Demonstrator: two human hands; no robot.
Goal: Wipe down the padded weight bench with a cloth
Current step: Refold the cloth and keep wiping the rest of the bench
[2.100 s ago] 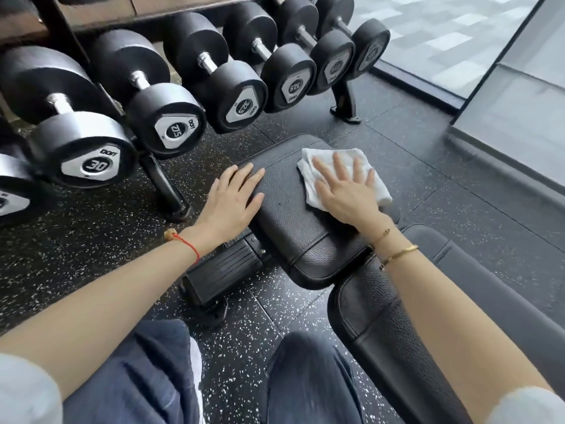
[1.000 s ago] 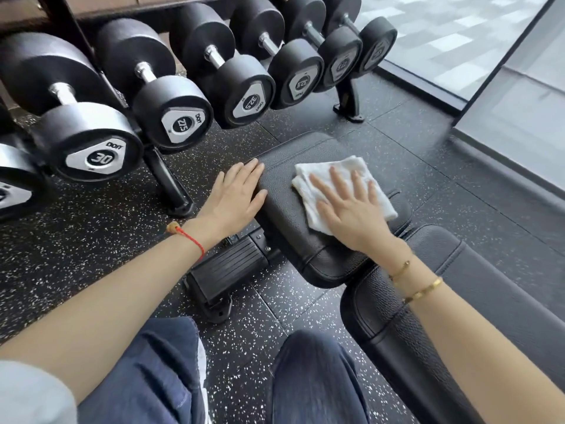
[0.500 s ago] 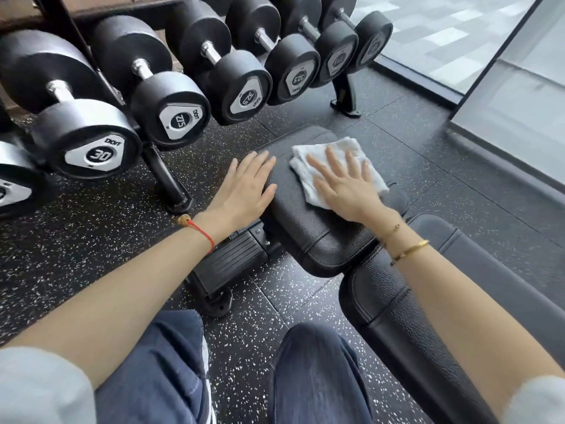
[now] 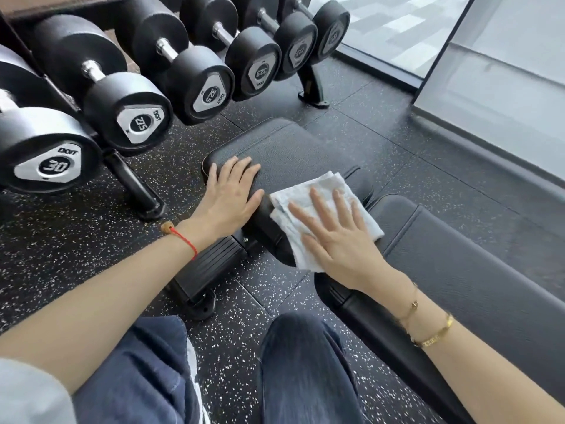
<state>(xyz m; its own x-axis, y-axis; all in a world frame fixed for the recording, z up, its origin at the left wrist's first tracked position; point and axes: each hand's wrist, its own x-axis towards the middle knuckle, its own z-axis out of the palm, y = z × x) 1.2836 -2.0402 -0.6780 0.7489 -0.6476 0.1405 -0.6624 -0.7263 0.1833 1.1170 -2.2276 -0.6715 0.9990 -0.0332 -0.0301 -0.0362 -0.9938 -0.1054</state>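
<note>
Change: right hand (image 4: 339, 240) and cloth (image 4: 324, 215) have slid back to the seat pad's near edge.
Right grip: fingers straight and spread, palm pressing the cloth flat.
Cloth: white, folded, rumpled; under the palm, draping over the pad's rim.
Left hand (image 4: 230, 197): flat, fingers together, resting on the seat pad (image 4: 293, 151).
Surroundings: back pad (image 4: 458, 270) just right; dumbbell rack (image 4: 131, 182) left.

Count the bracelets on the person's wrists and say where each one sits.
3. A red string bracelet circles the left wrist. On the right wrist, a thin gold chain lies nearer the hand, and a wider gold bangle sits behind it. Nothing else shows on either forearm.
</note>
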